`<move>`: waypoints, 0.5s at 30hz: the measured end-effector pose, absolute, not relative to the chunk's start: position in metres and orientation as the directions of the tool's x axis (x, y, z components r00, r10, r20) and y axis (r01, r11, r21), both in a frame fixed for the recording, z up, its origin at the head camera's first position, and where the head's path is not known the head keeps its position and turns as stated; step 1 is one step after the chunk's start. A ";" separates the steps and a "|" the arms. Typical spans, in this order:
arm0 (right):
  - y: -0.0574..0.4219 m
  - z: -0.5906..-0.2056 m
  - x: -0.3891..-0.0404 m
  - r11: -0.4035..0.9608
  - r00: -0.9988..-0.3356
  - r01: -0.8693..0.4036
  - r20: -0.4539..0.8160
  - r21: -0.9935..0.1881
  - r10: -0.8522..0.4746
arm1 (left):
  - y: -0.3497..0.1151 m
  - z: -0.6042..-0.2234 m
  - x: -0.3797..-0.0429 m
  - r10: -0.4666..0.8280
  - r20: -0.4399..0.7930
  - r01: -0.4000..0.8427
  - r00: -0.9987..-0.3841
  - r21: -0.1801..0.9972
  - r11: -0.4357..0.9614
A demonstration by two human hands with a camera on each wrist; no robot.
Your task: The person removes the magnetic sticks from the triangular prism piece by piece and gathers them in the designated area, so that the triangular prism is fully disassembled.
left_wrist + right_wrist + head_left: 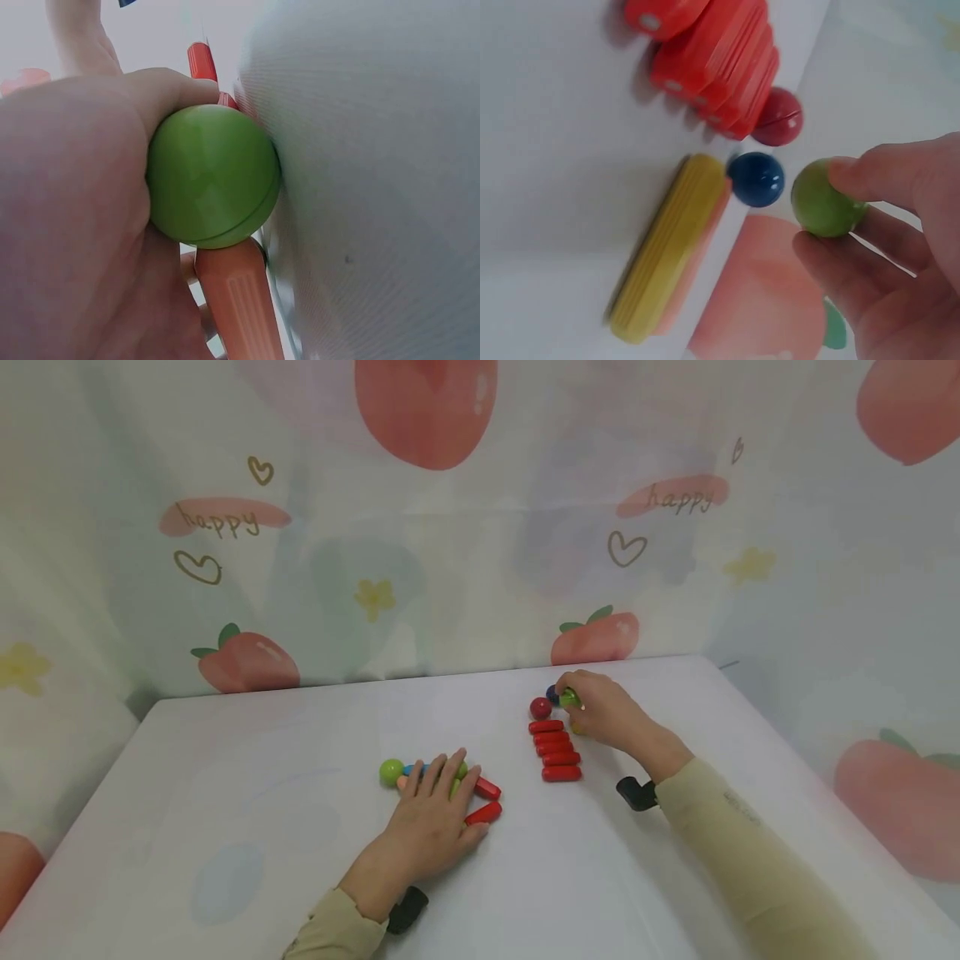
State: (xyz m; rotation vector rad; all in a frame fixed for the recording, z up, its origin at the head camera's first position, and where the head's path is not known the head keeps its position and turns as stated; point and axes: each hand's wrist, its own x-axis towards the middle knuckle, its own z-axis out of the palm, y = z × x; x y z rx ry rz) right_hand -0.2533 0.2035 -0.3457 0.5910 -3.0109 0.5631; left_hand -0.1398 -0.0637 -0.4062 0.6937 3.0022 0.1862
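Observation:
My right hand point(603, 714) pinches a green ball point(823, 201) between thumb and fingers, above the table's far right part. Close to it lie a dark blue ball point(757, 179), a red ball point(540, 708) and a yellow stick point(671, 251) beside an orange one. Several red sticks point(553, 748) form a row nearer me. With fingers spread, my left hand point(431, 822) rests over a group of sticks and balls, partly hiding them. From under it show a green ball point(391, 772), a blue stick point(417, 769) and two red sticks point(484, 813). The left wrist view shows an orange stick point(240, 307) against a green ball.
A white-covered table point(225, 777) carries all the pieces. Behind it hangs a curtain point(465, 568) printed with fruit, hearts and flowers. Black wrist devices point(636, 793) sit under both wrists, near the table surface.

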 end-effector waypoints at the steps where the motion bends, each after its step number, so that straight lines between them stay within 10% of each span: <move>1: 0.204 -0.346 -0.256 0.867 -0.930 -0.365 0.086 -0.339 -0.357 | -0.064 -0.406 -0.140 0.440 -0.025 0.433 -0.898 0.128 0.892; 15: 0.216 -0.363 -0.286 0.897 -0.956 -0.285 0.032 -0.337 -0.292 | -0.064 -0.403 -0.139 0.428 -0.038 0.421 -0.903 0.120 0.899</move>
